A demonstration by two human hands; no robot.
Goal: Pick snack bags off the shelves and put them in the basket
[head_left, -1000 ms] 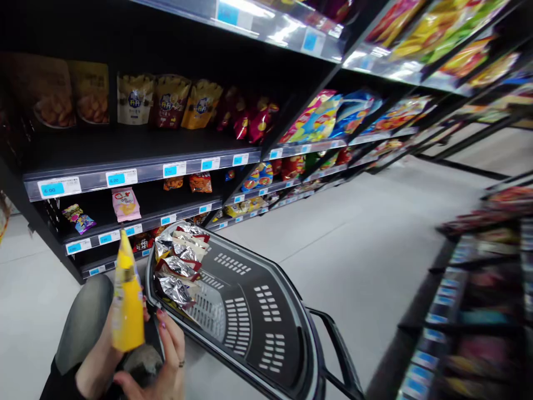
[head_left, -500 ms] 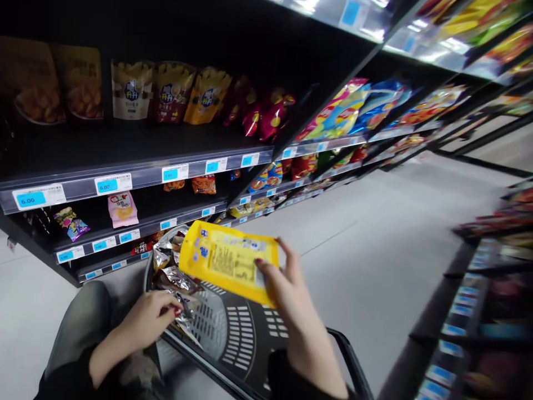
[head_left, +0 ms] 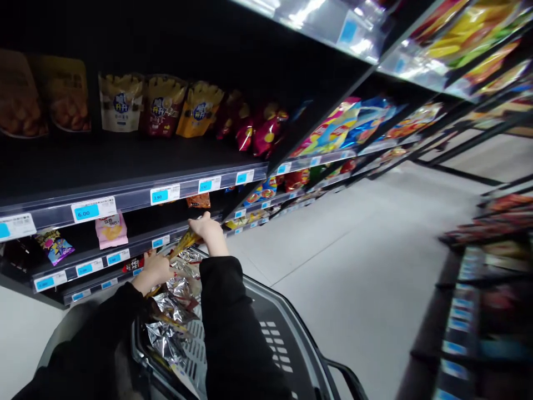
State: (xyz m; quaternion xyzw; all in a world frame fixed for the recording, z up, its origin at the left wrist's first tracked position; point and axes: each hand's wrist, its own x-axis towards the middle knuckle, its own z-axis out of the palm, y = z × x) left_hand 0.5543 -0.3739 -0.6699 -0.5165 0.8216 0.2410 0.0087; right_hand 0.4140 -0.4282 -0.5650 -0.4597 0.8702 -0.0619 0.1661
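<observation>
Both my arms in black sleeves reach forward over a black shopping basket [head_left: 287,344]. My right hand [head_left: 210,232] is closed on the top end of a yellow snack packet [head_left: 183,243], seen edge-on and tilted, at the far end of the basket. My left hand [head_left: 156,269] is closed on the packet's lower end, by the basket's left rim. Below the hands, several silver foil packets [head_left: 172,311] lie piled in the basket.
Black store shelves [head_left: 125,191] with blue price tags run along the left, stocked with snack bags [head_left: 162,108]. A pink packet [head_left: 110,229] stands on a lower shelf. More shelving [head_left: 487,289] lines the right. Grey floor [head_left: 366,250] runs between them.
My right hand has carried the yellow packet from above the basket forward to its far end. My left hand left the foil packets and took the packet's lower end. The view dipped.
</observation>
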